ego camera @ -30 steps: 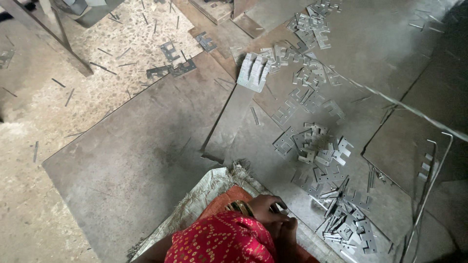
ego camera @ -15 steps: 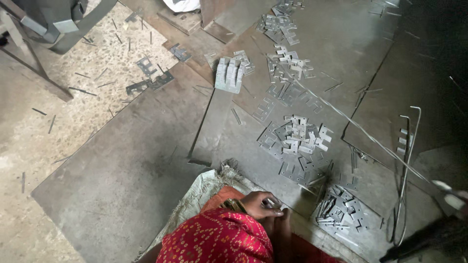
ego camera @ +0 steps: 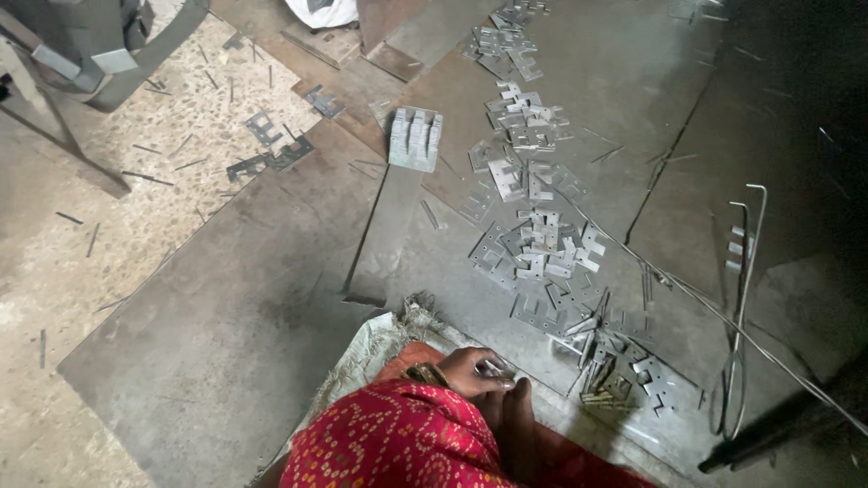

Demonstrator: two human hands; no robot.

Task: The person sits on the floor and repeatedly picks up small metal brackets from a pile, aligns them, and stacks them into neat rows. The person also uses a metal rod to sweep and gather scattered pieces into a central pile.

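My left hand [ego camera: 476,370] rests on my knee, which is covered in red patterned cloth [ego camera: 398,438]. A bangle sits at the wrist. The fingers are curled around a small shiny metal piece [ego camera: 495,368]. My bare foot [ego camera: 517,425] lies just below the hand. My right hand is out of view. Nearest the hand, to the right, is a heap of small cut metal plates [ego camera: 615,361]. More notched plates [ego camera: 542,244] are spread on the floor beyond it.
Large grey steel sheets [ego camera: 226,334] cover the floor. A woven sack mat [ego camera: 375,348] lies under me. A neat stack of plates [ego camera: 414,137] stands further back. Bent wire rods [ego camera: 743,307] lie at the right, a dark bar [ego camera: 778,425] at bottom right, and a machine frame [ego camera: 81,54] at top left.
The view has swung so the plates and sheets sit lower left in the frame. My hand stays on the knee, still closed on the small piece.
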